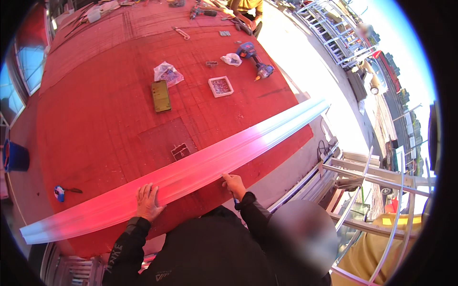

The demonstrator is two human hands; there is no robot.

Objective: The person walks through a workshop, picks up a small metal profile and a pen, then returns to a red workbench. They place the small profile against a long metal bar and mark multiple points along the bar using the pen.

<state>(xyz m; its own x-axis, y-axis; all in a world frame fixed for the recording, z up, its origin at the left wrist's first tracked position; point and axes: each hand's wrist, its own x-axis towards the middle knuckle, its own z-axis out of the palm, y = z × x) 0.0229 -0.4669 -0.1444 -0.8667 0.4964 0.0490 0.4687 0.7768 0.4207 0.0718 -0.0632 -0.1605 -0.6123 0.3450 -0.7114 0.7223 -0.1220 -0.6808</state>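
- black jacket (205, 252) along the bottom
- left hand (150, 202) spread on the long profile (205, 164), laid slantwise across the red table (95, 119)
- right hand (234, 185) curled round a slim blue tool (236, 201), at its near edge

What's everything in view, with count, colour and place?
Long profile: one, whitish, pink-tinged, across the near tabletop
Tabletop: one, red, centre
Plastic bags: two, whitish, on tabletop
Flat slab: one, olive, beside larger bag
Parts tray: one, whitish, right of slab
Blue drill: one, blue, right table edge
Likely tape measure: one, blue, left
Bucket: one, blue, far left
Metal frames: several, silvery, right
Far tools: several, mixed, table's far end
Co-worker: one, ochre-clothed, far end
Slim tool: one, blue, by profile's near edge
Left hand: one, black-sleeved, on profile
Right hand: one, black-sleeved, profile's near edge
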